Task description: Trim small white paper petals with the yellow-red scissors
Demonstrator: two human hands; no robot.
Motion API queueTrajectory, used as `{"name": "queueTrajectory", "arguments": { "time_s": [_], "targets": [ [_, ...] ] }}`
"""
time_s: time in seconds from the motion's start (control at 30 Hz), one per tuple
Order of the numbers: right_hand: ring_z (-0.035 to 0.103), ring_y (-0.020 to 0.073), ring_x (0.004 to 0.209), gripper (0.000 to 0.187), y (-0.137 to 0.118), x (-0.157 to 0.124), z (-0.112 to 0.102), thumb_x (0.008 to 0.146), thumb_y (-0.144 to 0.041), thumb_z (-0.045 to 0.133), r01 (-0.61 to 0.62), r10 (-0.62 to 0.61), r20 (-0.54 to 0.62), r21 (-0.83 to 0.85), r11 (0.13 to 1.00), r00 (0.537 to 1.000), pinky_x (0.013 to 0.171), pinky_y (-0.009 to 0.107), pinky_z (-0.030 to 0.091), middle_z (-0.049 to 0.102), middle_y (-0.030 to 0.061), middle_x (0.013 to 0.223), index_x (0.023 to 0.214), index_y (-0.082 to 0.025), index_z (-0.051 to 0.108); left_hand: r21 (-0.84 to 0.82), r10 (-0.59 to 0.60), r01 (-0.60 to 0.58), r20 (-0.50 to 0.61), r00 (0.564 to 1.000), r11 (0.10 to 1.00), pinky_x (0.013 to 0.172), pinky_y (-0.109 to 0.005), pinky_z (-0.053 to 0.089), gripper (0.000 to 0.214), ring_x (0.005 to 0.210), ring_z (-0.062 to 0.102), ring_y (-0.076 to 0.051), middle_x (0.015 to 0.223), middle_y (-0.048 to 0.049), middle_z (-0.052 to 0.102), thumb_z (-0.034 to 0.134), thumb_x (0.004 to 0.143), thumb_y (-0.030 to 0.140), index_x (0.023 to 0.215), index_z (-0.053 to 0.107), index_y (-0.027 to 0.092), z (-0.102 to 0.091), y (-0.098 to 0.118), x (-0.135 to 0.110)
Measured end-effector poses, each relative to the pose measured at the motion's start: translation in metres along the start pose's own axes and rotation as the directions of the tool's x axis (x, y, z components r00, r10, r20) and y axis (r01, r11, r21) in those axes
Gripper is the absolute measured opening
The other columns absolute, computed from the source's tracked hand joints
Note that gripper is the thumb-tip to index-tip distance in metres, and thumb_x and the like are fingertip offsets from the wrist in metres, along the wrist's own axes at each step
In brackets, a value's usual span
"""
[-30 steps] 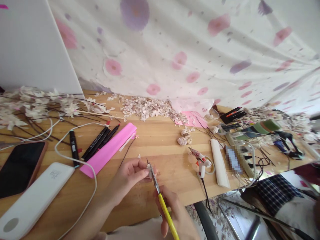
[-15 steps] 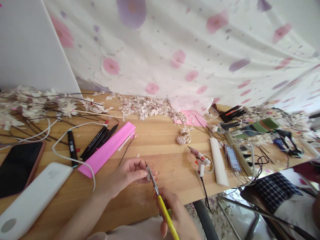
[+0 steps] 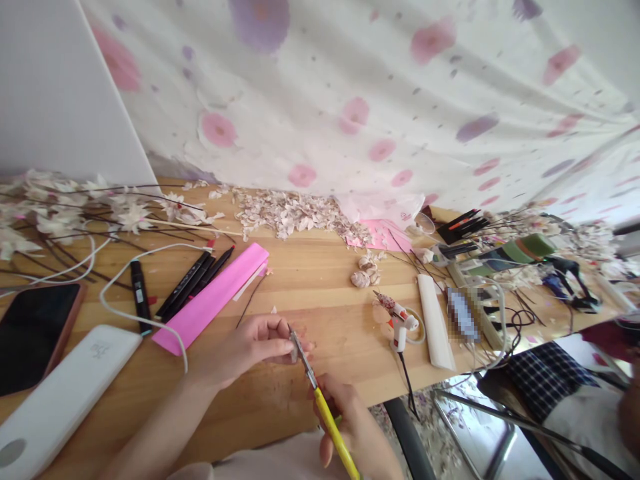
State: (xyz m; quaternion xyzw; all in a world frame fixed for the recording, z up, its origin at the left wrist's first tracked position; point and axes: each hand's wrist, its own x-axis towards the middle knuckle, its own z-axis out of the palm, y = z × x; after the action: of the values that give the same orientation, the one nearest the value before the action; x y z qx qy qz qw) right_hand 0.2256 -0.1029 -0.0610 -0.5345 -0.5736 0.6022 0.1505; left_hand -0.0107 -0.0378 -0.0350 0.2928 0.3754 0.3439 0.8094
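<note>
My left hand (image 3: 245,350) pinches a small pale petal piece (image 3: 295,351) between its fingertips, above the wooden tabletop (image 3: 320,313). My right hand (image 3: 345,417) grips yellow-handled scissors (image 3: 323,410), and their narrow metal blades (image 3: 299,351) reach up against the petal piece. Just left of my left hand lies a pink paper strip (image 3: 210,298). Part of the petal piece is hidden behind the blades and fingers.
A hot glue gun (image 3: 397,323) and a white tube (image 3: 435,321) lie right of my hands. Black markers (image 3: 187,287), a phone (image 3: 35,337), a power bank (image 3: 60,383) and a white cable (image 3: 135,313) lie left. Petal scraps (image 3: 285,213) heap along the far edge.
The whole view has drifted slightly left and up. My hands stay close together, with the scissors still at the petal piece.
</note>
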Motion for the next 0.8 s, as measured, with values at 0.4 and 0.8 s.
{"name": "queueTrajectory", "arguments": {
  "time_s": [0.4, 0.8],
  "targets": [
    [0.043, 0.0096, 0.055, 0.057, -0.014, 0.032, 0.03, 0.074, -0.067, 0.081, 0.228, -0.124, -0.275, 0.39, 0.892, 0.954, 0.046, 0.021, 0.037, 0.061, -0.0017, 0.086, 0.092, -0.025, 0.048, 0.186, 0.196, -0.148, -0.269, 0.943, 0.971, 0.1, -0.033, 0.051, 0.015, 0.109, 0.072, -0.023, 0.103, -0.0047, 0.082, 0.078, 0.076, 0.037, 0.071, 0.072, 0.024, 0.006, -0.02, -0.009],
    [0.044, 0.0048, 0.042, 0.048, -0.042, 0.049, 0.045, 0.074, -0.049, 0.089, 0.271, -0.101, -0.328, 0.53, 0.803, 0.939, 0.037, 0.014, 0.037, 0.053, -0.009, 0.061, 0.08, -0.022, 0.05, 0.24, 0.291, -0.214, -0.36, 0.886, 0.947, 0.08, -0.025, 0.054, 0.016, 0.085, 0.07, -0.018, 0.083, -0.0017, 0.076, 0.074, 0.081, 0.038, 0.076, 0.073, 0.023, 0.01, -0.034, -0.021]
  ]
}}
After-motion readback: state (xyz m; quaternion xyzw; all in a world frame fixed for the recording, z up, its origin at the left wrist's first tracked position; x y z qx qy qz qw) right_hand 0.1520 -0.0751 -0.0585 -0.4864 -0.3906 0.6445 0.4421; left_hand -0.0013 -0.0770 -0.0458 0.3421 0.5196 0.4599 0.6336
